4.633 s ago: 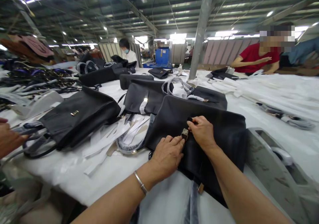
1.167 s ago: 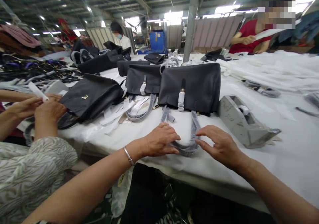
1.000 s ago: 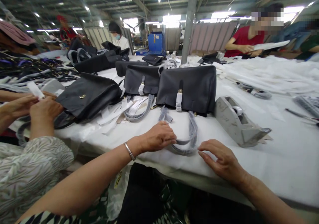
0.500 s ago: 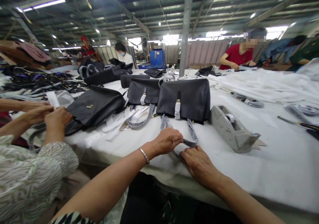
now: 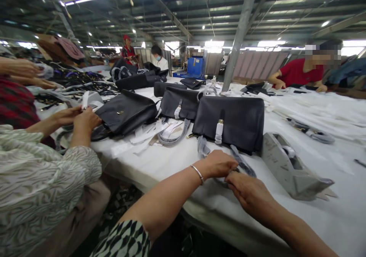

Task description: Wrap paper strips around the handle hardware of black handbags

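A black handbag [image 5: 231,122] lies flat on the white table [image 5: 328,219] in front of me, its clasp strap wrapped in white [image 5: 219,132]. Its wrapped grey handles [image 5: 243,165] trail toward the table's near edge. My left hand [image 5: 217,163], with a silver bangle on the wrist, is closed on the handles. My right hand [image 5: 249,193] meets it from the right, fingers pinched on the same handle loop.
A grey tape dispenser [image 5: 288,169] stands just right of the bag. More black bags [image 5: 127,112] and loose white strips [image 5: 148,131] lie to the left, where a co-worker's hands [image 5: 77,118] hold a strip. Other people work at the far end.
Both my hands have closed together on the handle loop. My view has swung left, so the bag and dispenser now sit further right.
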Demonstrator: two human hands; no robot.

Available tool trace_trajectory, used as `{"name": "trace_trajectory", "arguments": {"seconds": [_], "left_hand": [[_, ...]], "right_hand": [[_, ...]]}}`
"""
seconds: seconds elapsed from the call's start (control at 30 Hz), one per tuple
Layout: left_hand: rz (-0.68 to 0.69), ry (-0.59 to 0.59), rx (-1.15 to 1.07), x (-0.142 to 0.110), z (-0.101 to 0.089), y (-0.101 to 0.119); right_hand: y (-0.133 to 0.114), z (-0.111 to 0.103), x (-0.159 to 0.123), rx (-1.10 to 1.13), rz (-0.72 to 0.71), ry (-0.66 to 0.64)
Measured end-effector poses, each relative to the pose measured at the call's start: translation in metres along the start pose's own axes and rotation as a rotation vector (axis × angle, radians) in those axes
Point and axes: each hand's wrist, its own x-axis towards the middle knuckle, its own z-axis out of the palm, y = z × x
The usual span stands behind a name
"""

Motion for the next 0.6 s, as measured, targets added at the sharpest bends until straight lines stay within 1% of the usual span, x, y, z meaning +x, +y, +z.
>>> {"name": "trace_trajectory", "arguments": {"seconds": [0.03, 0.07, 0.1, 0.13, 0.2, 0.23, 0.27, 0.3, 0.4, 0.47, 0.53, 0.6], "left_hand": [[0.018, 0.026, -0.042, 0.006, 0.003, 0.000], [0.036, 0.021, -0.103, 0.011, 0.005, -0.001], [0.057, -0.024, -0.176, 0.016, 0.006, -0.001], [0.087, -0.097, -0.247, 0.019, 0.006, -0.001], [0.176, -0.251, -0.338, 0.019, 0.005, -0.001], [0.222, -0.291, -0.342, 0.015, 0.004, 0.000], [0.253, -0.295, -0.316, 0.009, 0.004, 0.002], [0.264, -0.260, -0.260, 0.002, 0.005, 0.004], [0.196, -0.042, -0.048, -0.023, 0.010, 0.016], [0.178, 0.077, 0.033, -0.034, 0.014, 0.022], [0.224, 0.151, 0.089, -0.036, 0.012, 0.025], [0.277, 0.245, 0.150, -0.031, 0.006, 0.026]], "right_hand": [[0.000, -0.002, 0.002, -0.030, -0.030, 0.056], [0.000, -0.003, 0.002, -0.044, -0.057, 0.103], [0.000, -0.003, 0.001, -0.040, -0.077, 0.130], [0.000, -0.002, 0.000, -0.020, -0.092, 0.134], [0.002, 0.002, -0.008, 0.035, -0.110, 0.102], [0.004, 0.005, -0.013, 0.053, -0.111, 0.088], [0.005, 0.008, -0.018, 0.059, -0.107, 0.088], [0.007, 0.011, -0.023, 0.056, -0.096, 0.101], [0.009, 0.020, -0.035, 0.043, -0.050, 0.194], [0.009, 0.023, -0.038, 0.043, -0.043, 0.253], [0.007, 0.022, -0.039, 0.025, -0.018, 0.313], [0.006, 0.018, -0.038, -0.026, 0.027, 0.369]]}}
